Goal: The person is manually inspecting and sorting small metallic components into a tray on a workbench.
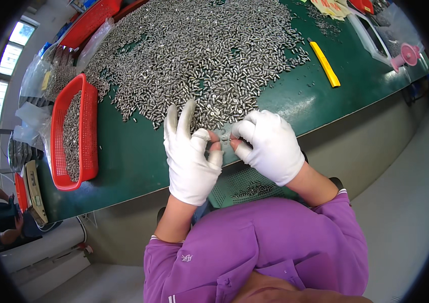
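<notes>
A big heap of small silver metal screws covers the green table. My left hand, in a white glove with bare fingertips, is at the table's near edge and pinches a small metal part between thumb and finger. My right hand, gloved the same way, meets it fingertip to fingertip on the same tiny part. Below my hands, on my lap, lies a green perforated basket with a few screws in it.
A red mesh basket of screws stands at the left. A yellow utility knife lies at the right of the heap. Plastic bags of parts sit at the far left, a pink object at the far right. Another person sits at lower left.
</notes>
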`<state>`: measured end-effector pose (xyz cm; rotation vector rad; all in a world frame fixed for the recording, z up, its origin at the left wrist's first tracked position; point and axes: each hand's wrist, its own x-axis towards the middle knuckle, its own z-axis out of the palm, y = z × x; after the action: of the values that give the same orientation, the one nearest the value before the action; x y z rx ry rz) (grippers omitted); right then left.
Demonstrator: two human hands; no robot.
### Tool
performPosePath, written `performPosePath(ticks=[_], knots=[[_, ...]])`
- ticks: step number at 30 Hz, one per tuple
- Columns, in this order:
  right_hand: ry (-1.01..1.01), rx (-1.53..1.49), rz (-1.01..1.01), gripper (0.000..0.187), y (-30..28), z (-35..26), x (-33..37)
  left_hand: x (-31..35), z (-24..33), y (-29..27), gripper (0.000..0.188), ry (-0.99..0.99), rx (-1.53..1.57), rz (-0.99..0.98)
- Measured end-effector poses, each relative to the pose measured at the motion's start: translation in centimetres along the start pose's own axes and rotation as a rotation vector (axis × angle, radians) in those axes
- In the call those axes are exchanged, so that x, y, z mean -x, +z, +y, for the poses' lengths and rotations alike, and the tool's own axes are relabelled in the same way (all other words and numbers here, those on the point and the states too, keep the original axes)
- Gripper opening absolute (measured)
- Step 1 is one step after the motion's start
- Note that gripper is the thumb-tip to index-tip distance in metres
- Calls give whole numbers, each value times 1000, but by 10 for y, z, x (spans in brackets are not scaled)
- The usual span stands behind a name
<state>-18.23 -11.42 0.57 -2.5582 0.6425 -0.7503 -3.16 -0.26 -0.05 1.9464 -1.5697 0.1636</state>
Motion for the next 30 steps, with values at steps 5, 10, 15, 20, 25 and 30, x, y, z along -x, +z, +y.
performPosePath(ticks=[5,10,15,20,25,30], knots=[[-9,13,-17,12,-1,0,0,-7,4,-2,23,17,1,-71],[-14,34,21,13,2,0,0,-9,4,4,17,29,14,-27],[-35,-20,27,13,-3,5,1,2,-1,-5,17,14,16,-8],[-118,-46,-147,13,-4,4,-5,6,3,-7,20,11,23,-63],[-35,44,14,12,13,0,-12,8,-3,1,21,10,-4,13],[-54,-3,-2,13,7,0,-1,8,1,0,22,-18,-37,2]])
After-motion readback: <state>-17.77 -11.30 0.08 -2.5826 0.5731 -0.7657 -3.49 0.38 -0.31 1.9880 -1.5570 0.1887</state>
